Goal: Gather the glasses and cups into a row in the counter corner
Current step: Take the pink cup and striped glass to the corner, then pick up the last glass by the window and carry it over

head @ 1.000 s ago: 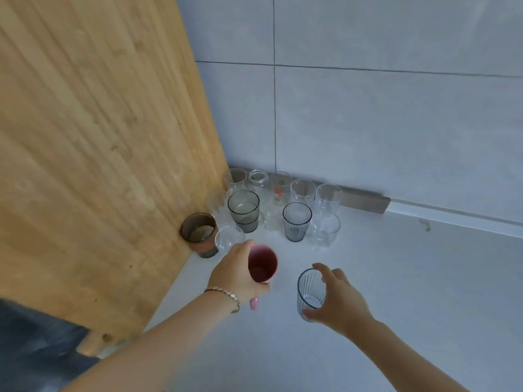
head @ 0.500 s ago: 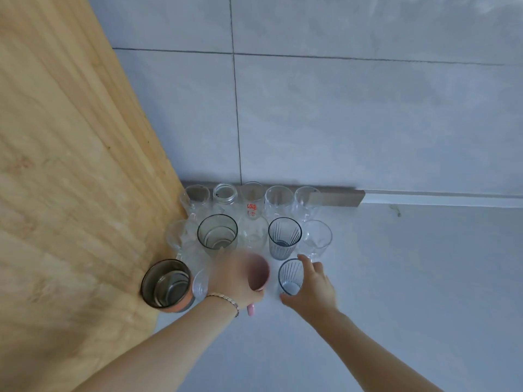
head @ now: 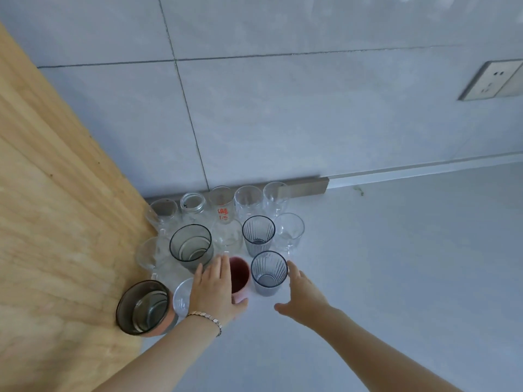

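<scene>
Several glasses and cups stand clustered on the white counter [head: 396, 264] in the corner by the wooden panel [head: 56, 207]. A back row of clear glasses [head: 247, 200] lines the wall, and in front stand a smoky tumbler [head: 191, 244] and a ribbed grey glass [head: 258, 234]. My left hand [head: 215, 290] wraps the left side of a pink cup [head: 240, 277], thumb at its front base. A second ribbed grey glass [head: 268, 271] stands right of the pink cup. My right hand [head: 301, 295] is beside it with fingers spread, the forefinger at its right side.
A dark tumbler with a pink base [head: 144, 306] stands nearest, against the wooden panel, with a small clear glass [head: 181, 295] beside it. A metal strip [head: 305, 185] runs along the wall base. A wall socket [head: 492, 83] is at the upper right.
Both hands carried the pink cup and the ribbed glass forward to the cluster. My right hand's grip on the ribbed glass has opened, and the glass now stands on the counter.
</scene>
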`<state>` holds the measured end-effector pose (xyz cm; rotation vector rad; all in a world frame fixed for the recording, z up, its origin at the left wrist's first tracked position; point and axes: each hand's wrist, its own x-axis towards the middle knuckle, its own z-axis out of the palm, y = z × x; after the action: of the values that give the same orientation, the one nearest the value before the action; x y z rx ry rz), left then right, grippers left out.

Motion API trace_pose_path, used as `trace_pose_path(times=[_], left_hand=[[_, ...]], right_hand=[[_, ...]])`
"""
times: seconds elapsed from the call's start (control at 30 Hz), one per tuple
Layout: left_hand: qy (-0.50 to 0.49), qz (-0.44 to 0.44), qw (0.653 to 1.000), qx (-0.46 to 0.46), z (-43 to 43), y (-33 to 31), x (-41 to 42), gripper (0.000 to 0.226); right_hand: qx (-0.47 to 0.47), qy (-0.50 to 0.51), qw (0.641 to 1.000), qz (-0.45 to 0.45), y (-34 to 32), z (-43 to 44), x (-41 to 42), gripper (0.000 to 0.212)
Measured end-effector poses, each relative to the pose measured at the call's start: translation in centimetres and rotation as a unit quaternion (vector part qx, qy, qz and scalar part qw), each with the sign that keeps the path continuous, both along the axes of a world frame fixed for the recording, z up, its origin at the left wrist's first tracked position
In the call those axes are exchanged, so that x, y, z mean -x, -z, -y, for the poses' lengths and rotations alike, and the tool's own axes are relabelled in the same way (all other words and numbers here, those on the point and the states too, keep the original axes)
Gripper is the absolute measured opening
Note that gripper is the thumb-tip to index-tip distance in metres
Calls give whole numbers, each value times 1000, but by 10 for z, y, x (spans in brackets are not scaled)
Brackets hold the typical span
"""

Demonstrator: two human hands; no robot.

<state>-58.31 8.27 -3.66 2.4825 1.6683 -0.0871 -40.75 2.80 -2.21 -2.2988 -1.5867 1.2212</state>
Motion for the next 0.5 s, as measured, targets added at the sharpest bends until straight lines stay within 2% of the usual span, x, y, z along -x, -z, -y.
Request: trace_pose_path(times=[0.07,0.13,0.2,0.27,0.5], left_hand=[[31,-12,999,-3,6,-8,-12,102],[63,-33,997,4,12,-21,-32,90],[123,-48,991,12,22,-48,-63,58],[147,-21,986,76,36,-68,-108,35],[282,-8,947,155,128,-82,-300,37]], right_hand=[[43,-7,999,2,-2,17,-22,72],[71,2,997,5,-7,37,-52,53],[91,17,996,19,-13,62,-86,48],[106,41,993,36,-19,91,-123,48],[112,173,975,87,-49,243,-275,48]])
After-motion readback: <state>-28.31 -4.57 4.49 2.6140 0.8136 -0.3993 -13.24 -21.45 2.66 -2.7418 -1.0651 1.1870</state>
